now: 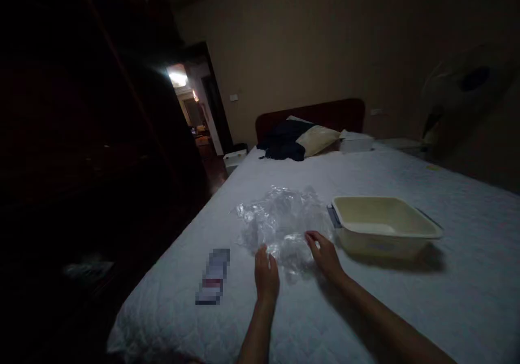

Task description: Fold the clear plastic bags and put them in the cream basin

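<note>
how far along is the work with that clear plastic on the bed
Done: clear plastic looks partly spread on the bed. In hand: the left hand and right hand are at its near side. Seemingly unfinished: it is crumpled, not flat, beside the tub.

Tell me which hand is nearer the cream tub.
Right. The right hand is just left of the cream tub, over the edge of the clear plastic; the left hand is farther left, by the plastic's near edge.
</note>
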A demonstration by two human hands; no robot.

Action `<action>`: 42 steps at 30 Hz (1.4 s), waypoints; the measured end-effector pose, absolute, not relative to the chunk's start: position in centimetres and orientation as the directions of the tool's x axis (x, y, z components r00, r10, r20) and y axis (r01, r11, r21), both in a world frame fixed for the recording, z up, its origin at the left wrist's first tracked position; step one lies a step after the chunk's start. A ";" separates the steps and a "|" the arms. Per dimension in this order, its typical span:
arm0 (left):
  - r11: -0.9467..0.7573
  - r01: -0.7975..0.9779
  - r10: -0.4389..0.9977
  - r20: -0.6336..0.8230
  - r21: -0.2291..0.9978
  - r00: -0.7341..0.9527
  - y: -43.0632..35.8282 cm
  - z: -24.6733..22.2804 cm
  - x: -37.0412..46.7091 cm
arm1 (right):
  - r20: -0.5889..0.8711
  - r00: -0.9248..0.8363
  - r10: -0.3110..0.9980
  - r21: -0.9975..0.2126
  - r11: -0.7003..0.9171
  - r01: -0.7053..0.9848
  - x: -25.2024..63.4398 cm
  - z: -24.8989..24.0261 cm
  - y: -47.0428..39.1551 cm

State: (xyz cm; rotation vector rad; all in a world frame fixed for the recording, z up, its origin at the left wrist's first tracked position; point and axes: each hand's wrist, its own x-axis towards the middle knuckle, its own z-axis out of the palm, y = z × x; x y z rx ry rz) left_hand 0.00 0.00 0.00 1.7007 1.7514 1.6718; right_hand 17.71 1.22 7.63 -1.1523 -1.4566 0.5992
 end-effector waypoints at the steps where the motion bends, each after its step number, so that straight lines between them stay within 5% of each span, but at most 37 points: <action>1: -0.273 0.545 0.757 0.527 0.793 -0.387 -0.1 0.3 -0.1 | 0.427 0.128 0.895 -0.881 0.380 0.282 18.0 8.2 1.5; 7: -0.171 0.071 0.798 0.180 0.983 -0.575 -1.2 3.0 0.1 | 0.085 0.200 0.976 -0.963 0.132 -0.235 19.3 9.6 1.2; 10: -0.153 -0.172 0.909 0.071 0.973 -0.410 -2.5 4.8 1.4 | -0.020 0.159 0.987 -0.919 0.044 -0.392 19.1 8.6 -0.7; 15: -0.074 -0.427 0.989 0.009 0.901 -0.151 -4.1 6.7 4.1 | -0.065 0.078 0.995 -0.920 -0.030 -0.390 18.1 6.8 -3.5; 20: -0.035 -0.449 0.978 -0.061 0.893 -0.198 -3.7 6.4 4.7 | -0.043 -0.015 0.999 -0.987 -0.045 -0.152 18.6 5.7 -3.9; 25: -0.070 -0.270 0.956 -0.012 0.960 -0.294 -3.7 6.1 4.0 | 0.158 0.153 0.975 -0.986 0.147 0.082 19.2 6.5 -4.3; 32: -0.054 -0.160 0.976 0.019 0.986 -0.216 -4.6 6.9 5.1 | 0.358 0.006 0.934 -0.894 0.342 0.289 17.5 8.2 -6.1; 42: 0.017 -0.286 0.994 -0.048 0.958 -0.102 -5.4 8.0 4.9 | 0.162 0.106 0.981 -0.987 0.162 0.013 20.2 8.3 -4.3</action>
